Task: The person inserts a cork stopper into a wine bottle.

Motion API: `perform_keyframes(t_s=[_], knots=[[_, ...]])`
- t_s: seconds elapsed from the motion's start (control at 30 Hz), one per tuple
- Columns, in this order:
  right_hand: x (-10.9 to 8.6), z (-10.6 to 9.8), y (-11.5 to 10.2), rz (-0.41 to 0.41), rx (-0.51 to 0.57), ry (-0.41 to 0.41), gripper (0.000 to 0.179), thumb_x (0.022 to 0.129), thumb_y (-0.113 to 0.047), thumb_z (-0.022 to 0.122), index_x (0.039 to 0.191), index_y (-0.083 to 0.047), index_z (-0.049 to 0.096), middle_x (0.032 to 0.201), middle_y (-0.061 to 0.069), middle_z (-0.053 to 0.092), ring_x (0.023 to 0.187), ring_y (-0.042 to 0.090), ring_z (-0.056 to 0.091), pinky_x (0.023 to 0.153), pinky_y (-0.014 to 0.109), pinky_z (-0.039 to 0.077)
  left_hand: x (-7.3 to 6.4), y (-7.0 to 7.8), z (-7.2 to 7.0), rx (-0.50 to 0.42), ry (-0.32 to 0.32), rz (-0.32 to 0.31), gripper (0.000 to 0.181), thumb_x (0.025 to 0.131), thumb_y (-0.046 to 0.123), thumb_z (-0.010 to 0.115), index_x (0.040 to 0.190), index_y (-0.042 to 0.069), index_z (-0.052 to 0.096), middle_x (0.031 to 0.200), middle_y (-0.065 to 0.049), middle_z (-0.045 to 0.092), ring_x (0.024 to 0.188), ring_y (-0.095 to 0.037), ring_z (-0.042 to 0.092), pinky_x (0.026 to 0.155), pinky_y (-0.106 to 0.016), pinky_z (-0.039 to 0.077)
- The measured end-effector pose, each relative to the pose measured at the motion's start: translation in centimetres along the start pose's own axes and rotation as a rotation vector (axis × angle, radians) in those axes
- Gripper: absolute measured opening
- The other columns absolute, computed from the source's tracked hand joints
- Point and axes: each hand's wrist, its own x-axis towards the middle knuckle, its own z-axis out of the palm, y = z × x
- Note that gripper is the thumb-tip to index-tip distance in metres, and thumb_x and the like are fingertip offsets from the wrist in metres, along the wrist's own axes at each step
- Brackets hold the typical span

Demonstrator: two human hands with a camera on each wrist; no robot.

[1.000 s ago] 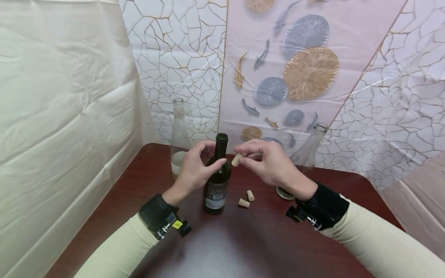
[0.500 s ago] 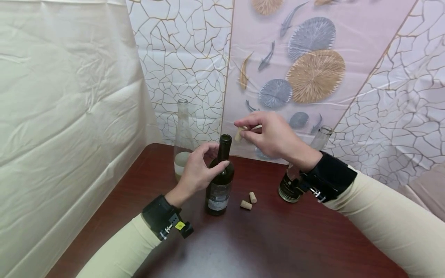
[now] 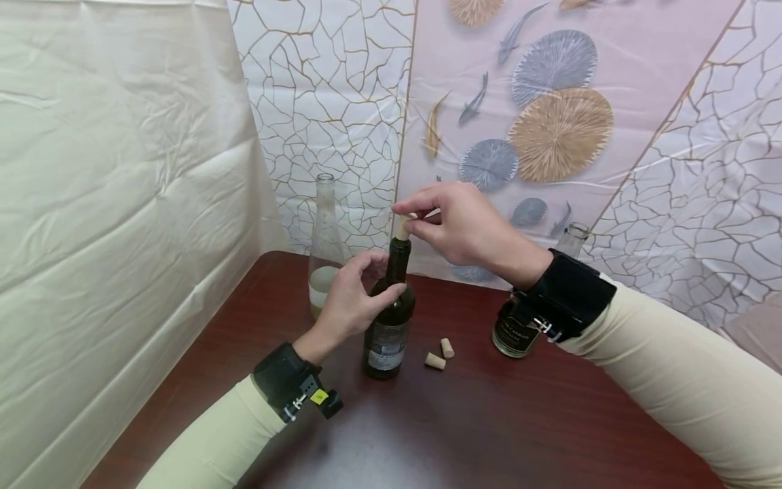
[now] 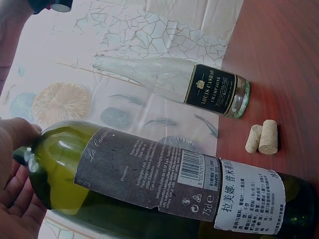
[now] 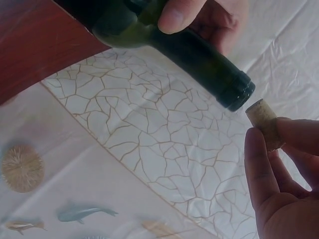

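A dark green wine bottle (image 3: 388,339) stands upright on the table. My left hand (image 3: 351,293) holds it at the base of its neck, thumb in front and fingers reaching round behind. Above it, my right hand (image 3: 464,227) pinches a cork (image 5: 263,123) between thumb and fingertips. In the right wrist view, a small gap separates the cork's end from the bottle's mouth (image 5: 244,92). The bottle's back label, with barcode (image 4: 192,169), shows in the left wrist view. Two more corks, one (image 3: 435,361) in front of the other (image 3: 447,348), lie right of the bottle.
A clear bottle (image 3: 326,238) with a pale label stands behind my left hand. At the right, a clear bottle with a black champagne label (image 4: 212,89) is partly hidden by my right wrist in the head view. Patterned cloth (image 3: 342,81) hangs behind the dark red table (image 3: 489,421).
My right hand has lifted the cork from beside the bottle's neck, then carried it left to just above the mouth. The left hand stays on the bottle; the head view has shifted slightly.
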Motion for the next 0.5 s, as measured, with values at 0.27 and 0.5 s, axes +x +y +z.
perform_keyframes(t_s=[0.27,0.5], knots=[[0.04,0.56,0.0,-0.023,-0.032,-0.027,0.027,0.088,-0.007,0.07,0.115,-0.008,0.074,0.114,0.009,0.071,0.102,0.02,0.066,0.087,0.034,0.056,-0.04,0.08,0.04,-0.001,-0.006,0.008,0.035,0.08,0.0,0.076,0.111,-0.004,0.061,0.095,-0.02,0.064,0.085,-0.036,0.059,0.074,-0.053,0.055],[0.09,0.76,-0.06,-0.073,-0.068,-0.01,0.027,0.087,-0.007,0.071,0.113,-0.008,0.075,0.11,0.008,0.072,0.102,0.019,0.065,0.087,0.036,0.056,-0.11,0.17,-0.05,0.014,0.0,0.002,0.033,0.081,0.001,0.076,0.11,-0.003,0.061,0.094,-0.018,0.064,0.084,-0.036,0.059,0.072,-0.053,0.053]])
